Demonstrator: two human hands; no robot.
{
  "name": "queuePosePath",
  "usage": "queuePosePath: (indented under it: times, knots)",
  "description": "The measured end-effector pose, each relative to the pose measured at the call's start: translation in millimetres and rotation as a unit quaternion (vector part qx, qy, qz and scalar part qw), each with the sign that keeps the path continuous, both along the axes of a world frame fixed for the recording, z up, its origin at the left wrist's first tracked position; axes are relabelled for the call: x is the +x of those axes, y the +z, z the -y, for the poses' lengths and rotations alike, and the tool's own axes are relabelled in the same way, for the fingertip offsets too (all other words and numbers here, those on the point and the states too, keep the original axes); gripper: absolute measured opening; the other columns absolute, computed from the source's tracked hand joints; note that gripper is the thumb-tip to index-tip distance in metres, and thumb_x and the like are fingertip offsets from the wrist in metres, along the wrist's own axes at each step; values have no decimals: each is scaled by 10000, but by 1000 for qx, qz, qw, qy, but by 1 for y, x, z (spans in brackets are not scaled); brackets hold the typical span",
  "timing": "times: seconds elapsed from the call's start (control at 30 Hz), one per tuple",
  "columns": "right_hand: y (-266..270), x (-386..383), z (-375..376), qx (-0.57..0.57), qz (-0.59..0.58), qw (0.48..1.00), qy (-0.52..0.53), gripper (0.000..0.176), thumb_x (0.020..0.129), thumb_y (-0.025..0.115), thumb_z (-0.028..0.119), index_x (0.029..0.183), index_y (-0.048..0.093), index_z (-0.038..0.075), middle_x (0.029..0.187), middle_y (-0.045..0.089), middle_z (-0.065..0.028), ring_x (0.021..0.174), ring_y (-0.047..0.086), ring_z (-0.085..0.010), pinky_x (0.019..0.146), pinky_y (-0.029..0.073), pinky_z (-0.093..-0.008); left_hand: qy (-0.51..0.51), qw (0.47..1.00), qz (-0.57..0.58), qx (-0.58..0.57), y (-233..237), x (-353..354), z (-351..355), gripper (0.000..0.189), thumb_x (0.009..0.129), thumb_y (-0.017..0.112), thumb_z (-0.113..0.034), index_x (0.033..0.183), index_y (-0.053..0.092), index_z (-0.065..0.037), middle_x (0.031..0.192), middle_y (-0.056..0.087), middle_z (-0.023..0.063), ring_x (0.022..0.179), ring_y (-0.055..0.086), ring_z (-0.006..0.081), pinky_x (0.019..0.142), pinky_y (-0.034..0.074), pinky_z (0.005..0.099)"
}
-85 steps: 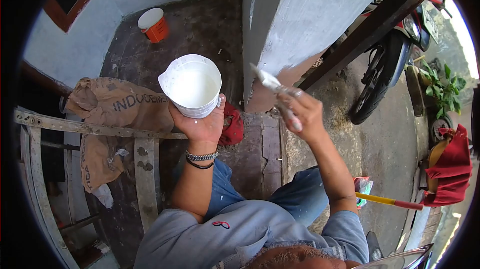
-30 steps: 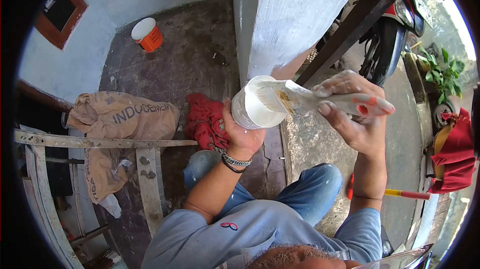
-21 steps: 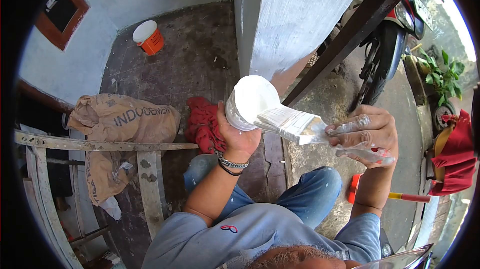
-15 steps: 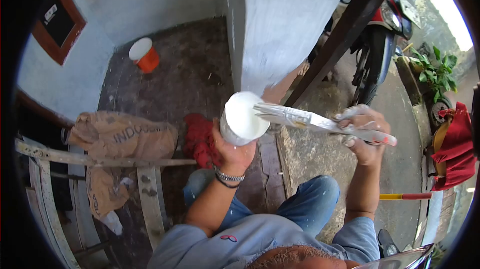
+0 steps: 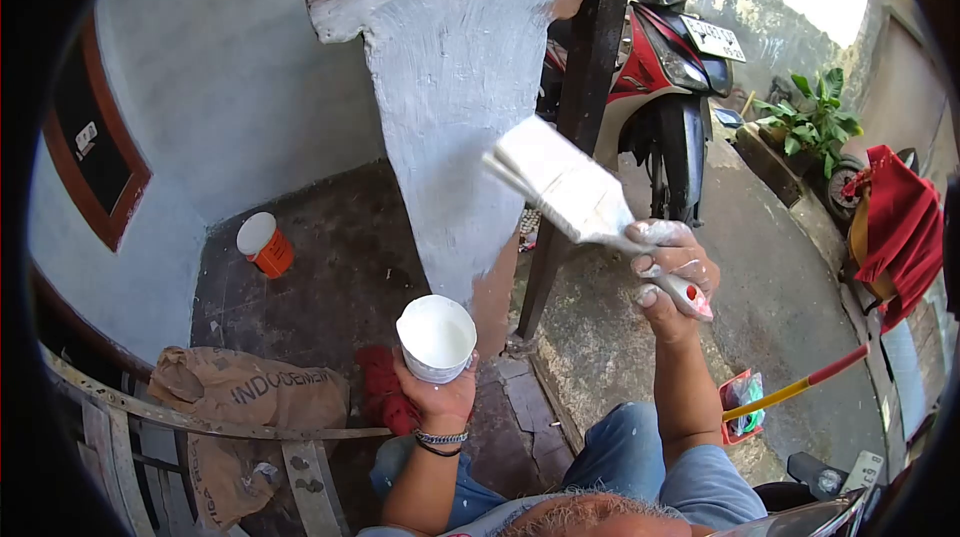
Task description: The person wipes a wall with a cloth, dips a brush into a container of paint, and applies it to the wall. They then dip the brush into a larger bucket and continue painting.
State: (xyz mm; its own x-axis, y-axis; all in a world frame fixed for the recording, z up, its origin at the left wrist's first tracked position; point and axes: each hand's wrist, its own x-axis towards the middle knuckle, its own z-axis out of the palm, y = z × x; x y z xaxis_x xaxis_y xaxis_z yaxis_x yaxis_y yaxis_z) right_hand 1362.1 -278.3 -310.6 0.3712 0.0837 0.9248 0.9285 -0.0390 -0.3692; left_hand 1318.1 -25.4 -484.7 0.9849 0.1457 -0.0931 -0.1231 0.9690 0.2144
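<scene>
My left hand (image 5: 440, 399) holds a white cup (image 5: 437, 339) of white paint from below, with its fingers round the side. My right hand (image 5: 680, 272) grips the handle of a wide paintbrush (image 5: 565, 187), whose bristles are coated white. The brush is raised, pointing up and left in front of a wall end (image 5: 460, 107) that carries streaky fresh white paint. Bare brownish patches show at the wall's lower edge and top right corner. White paint smears cover the fingers of my right hand.
A dark post (image 5: 590, 67) and a red motorbike (image 5: 670, 77) stand right of the wall. An orange bucket (image 5: 272, 249), a brown cement sack (image 5: 260, 397) and a metal frame (image 5: 215, 424) lie left. A red cloth (image 5: 900, 227) hangs right.
The brush has left the cup and is now raised toward the wall. The view has tilted up, showing the wall's top and a dark beam. The cup sits lower in view.
</scene>
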Motion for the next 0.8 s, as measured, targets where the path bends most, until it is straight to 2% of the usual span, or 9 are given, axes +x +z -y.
queuePosePath:
  times: [0.1, 0.2, 0.33, 0.6, 0.7, 0.8]
  knots:
    - [26, 14, -14, 18, 124, 988, -90, 188, 739, 736, 84, 896, 676, 0, 968, 701, -201, 952, 680, -334, 827, 524, -388, -3, 1000, 13, 3, 0, -1, 1, 607, 899, 424, -586, 1279, 537, -126, 1152, 631, 117, 955, 636, 324, 681, 579, 421]
    - [41, 33, -20, -8, 190, 972, -136, 199, 722, 713, -10, 916, 673, 0, 938, 711, -179, 964, 680, -320, 842, 516, -372, -3, 1000, 19, 9, 0, -2, 0, 607, 899, 426, -585, 1279, 536, -124, 1147, 632, 118, 948, 635, 321, 677, 584, 428]
    - [46, 50, -35, 15, 203, 970, -132, 217, 742, 699, -30, 954, 664, -4, 931, 715, -152, 984, 673, -308, 870, 508, -372, 7, 1000, 15, 22, 3, -6, -3, 601, 898, 423, -587, 1275, 541, -135, 1146, 634, 110, 954, 632, 319, 658, 572, 428]
    - [44, 63, -41, 61, 171, 967, -177, 200, 771, 701, -26, 967, 678, 4, 995, 709, -164, 1038, 656, -311, 911, 488, -382, 17, 999, 12, 28, 5, -8, -8, 590, 893, 423, -598, 1270, 547, -163, 1169, 630, 83, 978, 629, 306, 662, 561, 424]
    - [41, 68, -42, 63, 174, 964, -193, 196, 771, 706, -23, 963, 676, 1, 996, 708, -167, 1033, 657, -308, 913, 486, -383, 19, 1000, -4, 8, 8, -9, -7, 570, 892, 425, -598, 1277, 534, -193, 1182, 616, 80, 955, 633, 305, 635, 569, 455]
    - [37, 68, -47, 72, 146, 971, -173, 192, 775, 703, -18, 963, 676, 2, 982, 711, -163, 1034, 657, -310, 917, 484, -386, 15, 999, 20, 22, 6, -9, -7, 593, 893, 421, -597, 1274, 546, -161, 1182, 628, 86, 996, 630, 310, 684, 568, 430]
